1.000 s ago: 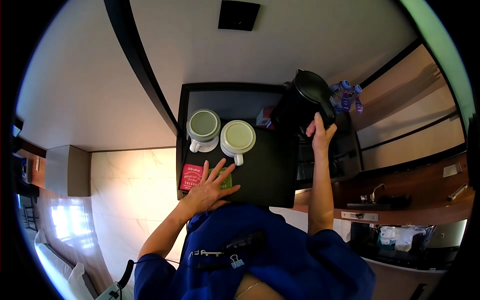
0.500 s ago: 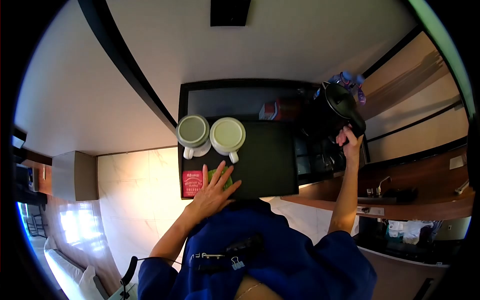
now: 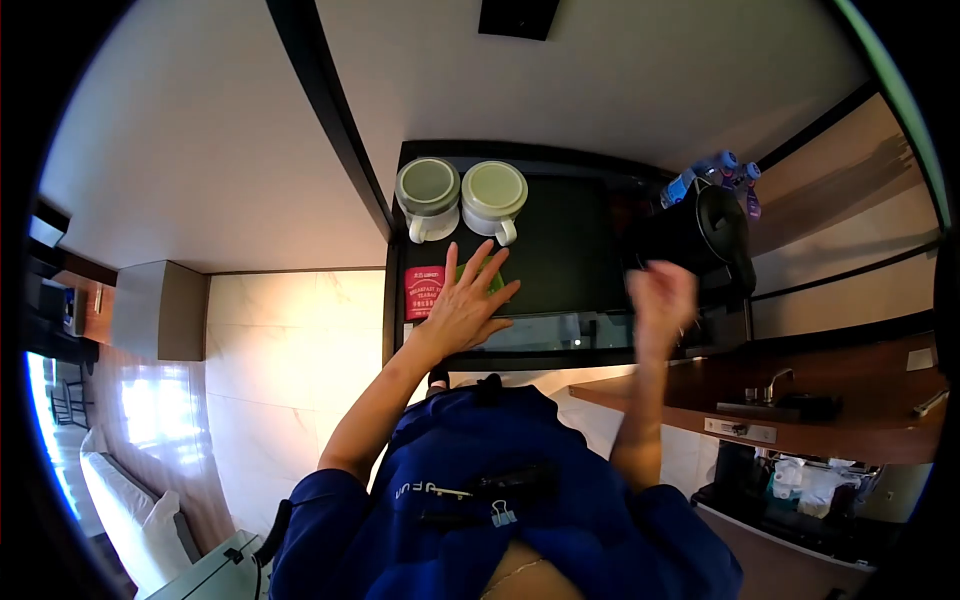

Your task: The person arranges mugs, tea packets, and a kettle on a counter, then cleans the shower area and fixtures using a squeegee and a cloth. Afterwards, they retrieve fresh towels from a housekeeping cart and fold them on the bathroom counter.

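Observation:
My left hand (image 3: 465, 308) has its fingers spread over the green packet (image 3: 492, 280) on the black tray (image 3: 565, 250). Beside it lies a red tea bag packet (image 3: 424, 290). Two upside-down cups, a grey-and-white one (image 3: 428, 190) and a pale green-and-white one (image 3: 494, 197), stand at the tray's back left. Blurred by motion, my right hand (image 3: 662, 300) is near the tray's right edge, apart from the kettle's handle; its fingers cannot be made out. The black kettle (image 3: 690, 230) stands to the right of the tray.
Plastic bottles (image 3: 697, 180) stand behind the kettle. A glass strip (image 3: 560, 331) shows along the cabinet's front edge, below the tray. To the right are a wooden counter (image 3: 620, 392) and a tap (image 3: 779, 380). A wall rises behind the cabinet.
My right hand has let go of the kettle and moved left. The tray has slid back with the cups and packets, uncovering the glass strip in front. My left hand has moved back with it.

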{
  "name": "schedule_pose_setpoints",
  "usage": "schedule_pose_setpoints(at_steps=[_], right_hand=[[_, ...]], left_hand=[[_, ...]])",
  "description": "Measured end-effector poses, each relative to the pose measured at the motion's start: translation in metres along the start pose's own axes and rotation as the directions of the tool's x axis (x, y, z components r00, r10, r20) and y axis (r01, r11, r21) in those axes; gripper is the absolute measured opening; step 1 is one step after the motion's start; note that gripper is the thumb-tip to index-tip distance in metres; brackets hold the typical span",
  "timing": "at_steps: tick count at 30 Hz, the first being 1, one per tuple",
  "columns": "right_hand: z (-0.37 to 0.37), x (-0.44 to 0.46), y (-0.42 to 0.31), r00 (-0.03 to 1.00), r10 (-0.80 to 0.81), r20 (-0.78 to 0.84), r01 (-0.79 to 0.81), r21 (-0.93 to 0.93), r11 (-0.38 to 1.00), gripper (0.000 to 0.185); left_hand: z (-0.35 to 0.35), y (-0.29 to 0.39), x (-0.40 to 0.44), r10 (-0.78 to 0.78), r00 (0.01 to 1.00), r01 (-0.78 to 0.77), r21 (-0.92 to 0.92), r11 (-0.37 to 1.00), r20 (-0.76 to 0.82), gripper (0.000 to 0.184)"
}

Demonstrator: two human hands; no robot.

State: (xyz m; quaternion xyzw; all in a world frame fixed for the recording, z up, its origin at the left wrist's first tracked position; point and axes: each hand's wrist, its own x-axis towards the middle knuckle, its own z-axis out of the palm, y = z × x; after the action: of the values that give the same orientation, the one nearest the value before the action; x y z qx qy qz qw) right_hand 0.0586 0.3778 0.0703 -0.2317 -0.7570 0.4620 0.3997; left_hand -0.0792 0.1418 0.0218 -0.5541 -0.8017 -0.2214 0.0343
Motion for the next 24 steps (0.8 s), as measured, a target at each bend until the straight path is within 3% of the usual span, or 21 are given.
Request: schedule_pose_setpoints(at_steps=[1,2,3,5,6,8,11,17,23,24], right_hand=[[0.036,0.0,0.004,0.965,0.146,0.216,-0.177,0.13,0.976,0.048],[0.068,-0.001,0.007,0.942,0.153,0.299,-0.204,0.147,0.968,0.064],[0.096,0.0,0.019,0.938,0.141,0.316,-0.194,0.143,0.97,0.08],[0.135,0.007,0.01,0.931,0.103,0.35,-0.176,0.182,0.968,0.098],[0.147,0.011,-0.007,0.913,0.118,0.391,-0.174,0.111,0.978,0.097],[0.176,0.019,0.014,0.912,-0.089,0.4,0.069,0.064,0.996,0.096],[0.186,0.019,0.003,0.903,-0.023,0.429,0.091,-0.138,0.986,0.094],[0.209,0.04,0.016,0.925,-0.121,0.359,0.173,-0.115,0.978,0.087],[0.216,0.062,0.021,0.927,-0.127,0.353,0.175,-0.109,0.978,0.085],[0.216,0.064,0.02,0.929,-0.13,0.348,0.175,-0.1,0.98,0.085]], left_hand=[[-0.001,-0.001,0.001,-0.051,0.996,0.047,-0.063,0.997,-0.07,0.052],[-0.001,-0.002,0.001,-0.104,0.985,0.086,-0.129,0.988,-0.135,0.052],[0.0,-0.003,0.002,-0.161,0.967,0.121,-0.2,0.972,-0.198,0.052],[0.005,-0.01,0.004,-0.295,0.925,0.267,-0.144,0.953,-0.238,0.053],[0.005,-0.017,0.003,-0.365,0.896,0.346,-0.116,0.931,-0.255,0.053],[0.005,-0.024,0.005,-0.39,0.896,0.389,-0.045,0.92,-0.212,0.056],[0.016,-0.032,0.009,-0.406,0.883,0.42,0.007,0.908,-0.236,0.059],[0.03,-0.06,0.024,-0.397,0.855,0.437,0.051,0.898,-0.334,0.065],[0.025,-0.054,0.04,-0.375,0.853,0.436,0.1,0.894,-0.363,0.055],[0.025,-0.054,0.045,-0.366,0.878,0.413,0.1,0.905,-0.309,0.053]])
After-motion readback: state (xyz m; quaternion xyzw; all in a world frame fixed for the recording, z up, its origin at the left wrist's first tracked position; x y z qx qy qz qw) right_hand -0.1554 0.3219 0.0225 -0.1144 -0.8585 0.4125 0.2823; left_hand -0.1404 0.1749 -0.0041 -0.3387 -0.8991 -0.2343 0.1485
